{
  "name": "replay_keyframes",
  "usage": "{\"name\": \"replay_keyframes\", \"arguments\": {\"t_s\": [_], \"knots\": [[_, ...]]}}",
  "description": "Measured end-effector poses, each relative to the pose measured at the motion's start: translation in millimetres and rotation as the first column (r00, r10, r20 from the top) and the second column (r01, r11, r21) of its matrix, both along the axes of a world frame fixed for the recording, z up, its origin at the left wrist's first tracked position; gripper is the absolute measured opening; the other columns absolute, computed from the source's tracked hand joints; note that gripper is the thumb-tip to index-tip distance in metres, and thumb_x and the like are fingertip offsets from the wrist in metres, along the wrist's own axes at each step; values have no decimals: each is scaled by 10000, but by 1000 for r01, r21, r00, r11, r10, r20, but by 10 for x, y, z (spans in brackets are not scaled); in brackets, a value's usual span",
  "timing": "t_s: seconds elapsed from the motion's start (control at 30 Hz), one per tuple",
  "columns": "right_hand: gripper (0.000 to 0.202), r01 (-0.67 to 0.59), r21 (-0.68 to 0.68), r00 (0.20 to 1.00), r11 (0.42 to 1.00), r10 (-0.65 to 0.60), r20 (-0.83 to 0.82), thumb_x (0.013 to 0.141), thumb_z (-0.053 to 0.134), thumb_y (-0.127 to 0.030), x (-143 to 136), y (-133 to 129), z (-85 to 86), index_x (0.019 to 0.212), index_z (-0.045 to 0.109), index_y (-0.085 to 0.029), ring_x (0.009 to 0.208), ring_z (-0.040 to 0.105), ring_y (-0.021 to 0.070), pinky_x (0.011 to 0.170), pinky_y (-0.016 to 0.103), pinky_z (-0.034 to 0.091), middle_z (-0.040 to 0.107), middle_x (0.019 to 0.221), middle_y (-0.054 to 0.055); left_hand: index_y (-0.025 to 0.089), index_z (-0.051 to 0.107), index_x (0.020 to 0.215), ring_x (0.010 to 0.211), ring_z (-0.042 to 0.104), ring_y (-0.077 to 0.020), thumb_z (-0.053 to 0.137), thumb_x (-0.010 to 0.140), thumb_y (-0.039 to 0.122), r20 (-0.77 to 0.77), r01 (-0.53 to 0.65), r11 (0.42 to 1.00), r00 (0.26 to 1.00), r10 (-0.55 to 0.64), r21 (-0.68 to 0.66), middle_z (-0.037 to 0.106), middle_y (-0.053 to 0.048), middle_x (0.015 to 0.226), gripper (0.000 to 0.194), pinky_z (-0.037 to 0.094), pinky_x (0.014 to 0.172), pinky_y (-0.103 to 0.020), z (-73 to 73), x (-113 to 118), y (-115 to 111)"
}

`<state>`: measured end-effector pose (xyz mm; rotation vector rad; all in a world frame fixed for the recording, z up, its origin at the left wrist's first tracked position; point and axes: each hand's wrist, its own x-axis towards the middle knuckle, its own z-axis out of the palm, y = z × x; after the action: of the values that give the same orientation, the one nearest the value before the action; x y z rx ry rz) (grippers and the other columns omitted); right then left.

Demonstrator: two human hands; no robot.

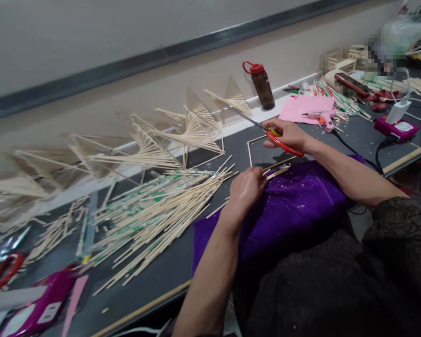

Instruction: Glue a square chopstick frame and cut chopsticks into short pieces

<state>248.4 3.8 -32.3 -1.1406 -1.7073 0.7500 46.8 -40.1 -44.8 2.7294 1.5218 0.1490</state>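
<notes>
My right hand (288, 135) is closed round the red and yellow handles of a pair of scissors (284, 146); the blades point up and left over the table. Below and to the left, my left hand (247, 187) is closed on thin wooden sticks (279, 173) that stick out to the right above a purple cloth (294, 206). Between my hands and the wall, a bent outline of joined sticks (250, 154) lies on the dark table. Left of my left hand is a spread pile of loose sticks (175, 210).
Fan-shaped stick structures (192, 131) stand along the wall. A brown bottle (263, 86) is behind my right hand. Rightward are a pink glue gun (323, 118) on pink paper (301, 106) and a magenta power box (396, 128). Another magenta box (49, 299) sits near left.
</notes>
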Motion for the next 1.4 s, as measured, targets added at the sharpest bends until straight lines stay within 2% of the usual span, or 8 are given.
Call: {"name": "replay_keyframes", "arguments": {"t_s": [0.3,0.57,0.67,0.83,0.97,1.1,1.23,1.4], "knots": [[511,-32,-23,998,999,33,54,625,750,-343,-47,-30,-63,1076,606,-147,875,557,182,796,358,453,623,948,45,194,732,804,686,598,-204,526,854,278,30,76,997,997,-75,-18,661,-100,812,228,365,590,-291,2,-78,9],[517,-81,-23,997,996,81,-14,633,746,-419,-36,-69,-25,1055,607,-154,772,516,150,720,320,425,597,856,14,202,694,838,706,581,-177,476,856,294,345,-21,1000,938,20,1,665,-50,770,238,400,646,-279,177,-220,53],[544,-93,-30,994,995,91,-60,631,749,-450,-27,-68,-21,1062,600,-154,727,488,137,679,302,408,554,792,-7,204,638,883,647,562,-148,463,860,264,642,-60,997,762,79,-51,655,-19,716,186,414,627,-263,295,-291,97],[543,-113,-50,990,992,109,-85,643,755,-443,-20,-80,-33,1074,590,-156,682,455,124,623,286,379,507,749,-19,191,613,858,435,422,-79,488,881,415,949,-34,989,277,149,-145,621,-6,650,258,293,417,-218,524,-412,228],[529,-114,-48,992,992,111,-62,653,749,-421,-26,-82,-58,1087,593,-163,699,466,130,645,297,381,528,767,-13,185,607,801,598,588,-103,505,872,479,966,-76,981,179,188,-177,669,-30,673,319,393,493,-198,577,-475,369],[547,-99,-78,994,992,95,-46,654,742,-408,-37,-89,-47,1120,588,-165,705,481,139,661,316,391,544,772,-5,205,606,828,669,640,-119,528,873,461,980,-13,983,72,185,-184,630,9,622,271,516,681,-260,485,-494,501],[537,-96,-87,995,992,94,-28,661,746,-399,-47,-113,-24,1119,593,-163,700,486,138,648,313,399,552,775,-2,215,612,888,579,603,-105,566,884,357,946,119,959,-175,274,-256,557,48,550,149,557,738,-293,405,-502,570],[522,-165,-231,977,959,127,-171,648,769,-361,-119,-158,-58,1108,598,-185,600,474,90,536,253,392,566,777,-14,176,608,839,555,604,-62,456,956,230,719,281,871,-491,492,-404,565,58,535,199,564,777,-272,464,-521,545]]}}
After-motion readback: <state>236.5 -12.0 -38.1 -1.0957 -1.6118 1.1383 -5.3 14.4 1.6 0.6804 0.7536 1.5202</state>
